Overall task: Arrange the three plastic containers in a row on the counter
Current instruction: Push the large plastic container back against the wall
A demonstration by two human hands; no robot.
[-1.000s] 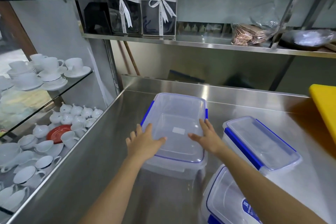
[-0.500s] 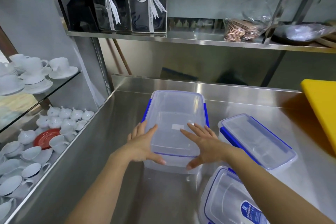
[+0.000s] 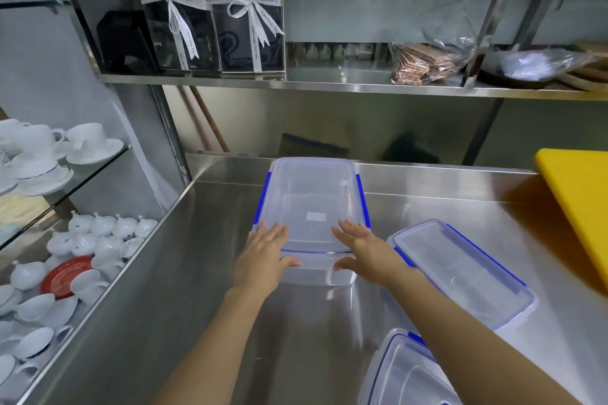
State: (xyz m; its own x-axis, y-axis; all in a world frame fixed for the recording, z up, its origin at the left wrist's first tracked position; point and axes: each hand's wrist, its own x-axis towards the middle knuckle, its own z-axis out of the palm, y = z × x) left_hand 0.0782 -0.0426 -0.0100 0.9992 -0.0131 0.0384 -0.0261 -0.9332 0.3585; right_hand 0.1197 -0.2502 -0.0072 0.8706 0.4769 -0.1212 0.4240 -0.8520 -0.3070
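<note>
Three clear plastic containers with blue side clips, all lidded, all resting flat on the steel counter [image 3: 204, 273].

Large container [image 3: 312, 217]: rectangular, long axis running away from the viewer, far end close to the counter's raised back edge. Small white label visible through the lid.

Middle container [image 3: 460, 273]: to the right of the large one and nearer, turned at an angle to it, near corner just beside it.

Third container [image 3: 404, 375]: nearest, at the bottom edge, partly cut off.
</note>
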